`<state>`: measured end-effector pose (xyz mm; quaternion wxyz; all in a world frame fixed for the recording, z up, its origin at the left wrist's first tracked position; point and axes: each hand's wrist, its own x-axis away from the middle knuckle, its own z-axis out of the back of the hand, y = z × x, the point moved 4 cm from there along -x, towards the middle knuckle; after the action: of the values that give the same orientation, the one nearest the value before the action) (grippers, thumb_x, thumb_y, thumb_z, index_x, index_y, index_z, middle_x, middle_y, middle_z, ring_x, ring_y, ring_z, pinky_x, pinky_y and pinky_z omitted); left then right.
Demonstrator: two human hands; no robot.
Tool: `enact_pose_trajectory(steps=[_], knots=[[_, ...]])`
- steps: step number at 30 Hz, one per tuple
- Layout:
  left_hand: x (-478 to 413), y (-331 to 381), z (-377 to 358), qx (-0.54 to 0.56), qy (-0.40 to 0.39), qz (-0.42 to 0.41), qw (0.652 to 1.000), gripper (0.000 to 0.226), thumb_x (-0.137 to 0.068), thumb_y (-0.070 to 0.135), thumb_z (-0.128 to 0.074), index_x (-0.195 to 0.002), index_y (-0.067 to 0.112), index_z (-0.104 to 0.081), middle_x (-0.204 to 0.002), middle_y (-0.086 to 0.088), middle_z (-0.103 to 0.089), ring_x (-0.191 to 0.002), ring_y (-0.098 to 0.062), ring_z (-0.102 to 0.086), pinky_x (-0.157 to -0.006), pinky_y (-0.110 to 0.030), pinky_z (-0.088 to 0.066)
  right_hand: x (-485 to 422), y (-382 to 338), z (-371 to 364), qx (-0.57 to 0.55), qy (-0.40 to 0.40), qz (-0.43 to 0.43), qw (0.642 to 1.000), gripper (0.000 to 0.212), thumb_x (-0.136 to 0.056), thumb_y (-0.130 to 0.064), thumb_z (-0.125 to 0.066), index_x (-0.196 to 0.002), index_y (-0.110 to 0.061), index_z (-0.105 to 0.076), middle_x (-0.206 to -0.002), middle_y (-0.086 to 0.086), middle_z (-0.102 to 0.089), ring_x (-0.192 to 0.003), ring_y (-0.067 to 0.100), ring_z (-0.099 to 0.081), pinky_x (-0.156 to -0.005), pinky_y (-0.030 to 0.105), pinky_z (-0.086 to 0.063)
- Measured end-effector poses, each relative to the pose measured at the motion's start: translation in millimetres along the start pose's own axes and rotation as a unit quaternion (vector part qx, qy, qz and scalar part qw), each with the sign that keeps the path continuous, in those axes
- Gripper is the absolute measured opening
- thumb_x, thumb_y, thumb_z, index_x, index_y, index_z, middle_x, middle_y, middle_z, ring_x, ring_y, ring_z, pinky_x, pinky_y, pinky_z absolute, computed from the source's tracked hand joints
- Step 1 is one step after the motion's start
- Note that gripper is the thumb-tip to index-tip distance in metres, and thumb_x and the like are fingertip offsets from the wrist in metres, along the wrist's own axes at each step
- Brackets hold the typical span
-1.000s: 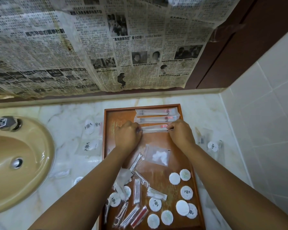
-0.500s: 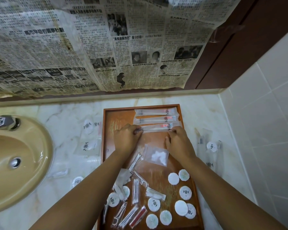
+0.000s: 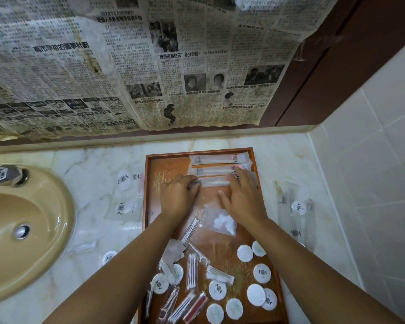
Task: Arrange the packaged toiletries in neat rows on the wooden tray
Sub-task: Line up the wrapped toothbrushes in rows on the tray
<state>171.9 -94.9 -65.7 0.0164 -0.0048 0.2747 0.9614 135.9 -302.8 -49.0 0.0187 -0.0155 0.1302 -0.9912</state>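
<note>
On the tray (image 3: 166,167) three long packets (image 3: 218,159) lie in a row at the far end. The left hand (image 3: 179,197) pinches the left end of the nearest packet (image 3: 214,181) with curled fingers; the right hand (image 3: 242,195) presses its right end, fingers straight

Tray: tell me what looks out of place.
Only the long packets at the tray's far end lie in rows. On its near half, round packets, swabs and floss picks lie scattered at odd angles, some overlapping. Stray packets sit off the tray on the counter, either side.
</note>
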Motion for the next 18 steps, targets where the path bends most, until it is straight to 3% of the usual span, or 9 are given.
enact_pose_trajectory(steps=[5,10,12,15,18], knots=[[-3.9,1.3,-3.2,-0.001,-0.018,-0.009,1.000,0.024,-0.096,0.038,-0.066,-0.117,0.030,-0.074,-0.099,0.006,-0.069,-0.084,-0.018,-0.066,-0.085,-0.041,-0.050,-9.7,-0.1,-7.3,0.010,-0.084,0.018,0.996,0.069,-0.103,-0.057,-0.040,-0.152,-0.008,-0.041,-0.164,0.013,-0.030,-0.153,0.032,-0.022,-0.124,0.045,-0.016],[-5.2,2.9,-4.6,-0.017,-0.015,-0.018,1.000,0.026,-0.096,0.036,-0.065,-0.119,0.029,-0.073,-0.099,0.003,-0.070,-0.083,-0.021,-0.067,-0.085,-0.041,-0.048,-23.9,-0.5,-2.0,-0.029,-0.022,0.022,0.999,0.069,-0.101,-0.058,-0.037,-0.152,-0.011,-0.042,-0.164,0.011,-0.028,-0.153,0.030,-0.022,-0.122,0.046,-0.024],[-4.6,2.4,-5.3,-0.019,-0.017,-0.021,0.999,0.026,-0.097,0.036,-0.064,-0.121,0.029,-0.073,-0.098,0.002,-0.071,-0.083,-0.020,-0.067,-0.086,-0.040,-0.048,-36.1,-0.2,-1.6,-0.036,-0.029,0.027,0.999,0.074,-0.101,-0.062,-0.027,-0.159,-0.017,-0.027,-0.170,0.005,-0.012,-0.157,0.026,-0.007,-0.124,0.043,-0.014],[-4.3,2.5,-5.0,-0.027,-0.014,-0.023,0.999,0.026,-0.097,0.036,-0.064,-0.121,0.029,-0.073,-0.096,0.003,-0.071,-0.082,-0.020,-0.066,-0.084,-0.040,-0.047,-47.2,3.4,-13.1,-0.012,-0.101,0.047,0.994,0.076,-0.101,-0.066,-0.015,-0.163,-0.026,-0.001,-0.170,-0.002,0.014,-0.155,0.021,0.018,-0.126,0.046,0.004],[-5.1,3.1,-5.2,-0.029,-0.021,-0.030,0.999,0.025,-0.097,0.035,-0.064,-0.119,0.029,-0.073,-0.096,0.003,-0.071,-0.083,-0.020,-0.066,-0.085,-0.040,-0.048,-46.0,10.0,-30.4,0.033,-0.130,0.065,0.989,0.078,-0.100,-0.070,-0.010,-0.162,-0.027,0.007,-0.169,-0.001,0.018,-0.154,0.022,0.024,-0.126,0.051,0.003]])
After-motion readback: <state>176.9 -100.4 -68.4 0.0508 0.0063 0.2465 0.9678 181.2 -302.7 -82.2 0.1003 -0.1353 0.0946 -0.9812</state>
